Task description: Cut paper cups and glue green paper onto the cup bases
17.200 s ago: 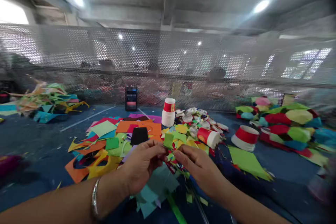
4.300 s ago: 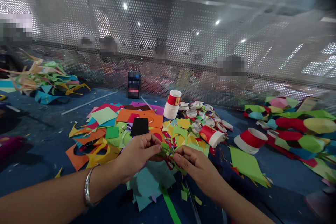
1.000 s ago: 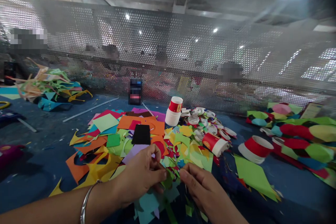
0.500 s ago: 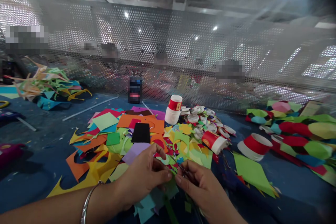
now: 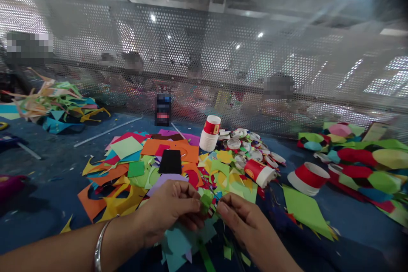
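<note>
My left hand (image 5: 178,206), with a silver bangle (image 5: 101,242) on its wrist, pinches a small green paper piece (image 5: 206,200) near the centre of the head view. Close on its right, my right hand (image 5: 239,216) has thumb and forefinger pressed together beside the piece; what it holds is too small and blurred to name. Below both hands lie teal paper sheets (image 5: 178,248) and a green strip (image 5: 206,257). A black square (image 5: 170,161) and a purple sheet (image 5: 165,182) are just beyond my left hand.
A stack of paper cups (image 5: 210,134) stands beyond the hands, with a tipped red cup (image 5: 259,173) to its right. Paper scraps (image 5: 59,102) pile up at left. Colourful patchwork pieces (image 5: 366,161) lie at right. A perforated screen (image 5: 191,51) rises behind.
The green paper piece now shows between my hands, where thin dark metal showed by my right fingers before. My left fingers have drawn closer together.
</note>
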Demonstrator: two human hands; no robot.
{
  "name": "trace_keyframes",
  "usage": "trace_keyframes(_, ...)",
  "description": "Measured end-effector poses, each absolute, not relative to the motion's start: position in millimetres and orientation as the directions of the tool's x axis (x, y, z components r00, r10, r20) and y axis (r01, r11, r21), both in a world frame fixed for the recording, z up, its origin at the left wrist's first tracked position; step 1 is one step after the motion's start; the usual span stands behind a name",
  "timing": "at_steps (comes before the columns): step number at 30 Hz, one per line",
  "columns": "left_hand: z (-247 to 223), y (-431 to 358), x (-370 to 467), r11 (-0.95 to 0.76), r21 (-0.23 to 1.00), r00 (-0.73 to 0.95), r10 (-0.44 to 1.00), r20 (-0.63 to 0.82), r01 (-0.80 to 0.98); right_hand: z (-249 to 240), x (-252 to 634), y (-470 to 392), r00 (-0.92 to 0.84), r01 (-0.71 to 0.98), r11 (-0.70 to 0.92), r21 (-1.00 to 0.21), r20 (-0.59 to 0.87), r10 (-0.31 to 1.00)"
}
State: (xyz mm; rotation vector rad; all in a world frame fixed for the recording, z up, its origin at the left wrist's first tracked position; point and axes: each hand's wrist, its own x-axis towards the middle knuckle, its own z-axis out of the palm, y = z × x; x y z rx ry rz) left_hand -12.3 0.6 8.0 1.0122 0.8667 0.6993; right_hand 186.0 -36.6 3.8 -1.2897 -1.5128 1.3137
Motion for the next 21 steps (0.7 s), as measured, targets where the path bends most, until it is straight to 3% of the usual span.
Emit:
trace_keyframes(7, 9.6, 4.1, -12.7, 0.374, 0.914, 0.449, 0.851, -0.271, -0.157, -0.7, 191.0, -38.1, -0.218, 0.269, -0.135, -0.954, -0.197, 0.956)
trace_keyframes(21, 5.2, 0.4, -9.3, 0.41, 0.896, 0.505, 0.817, -0.278, -0.172, -1.7, 190.1, -37.5, -0.301, 0.267, -0.092, -0.959, -0.174, 0.938)
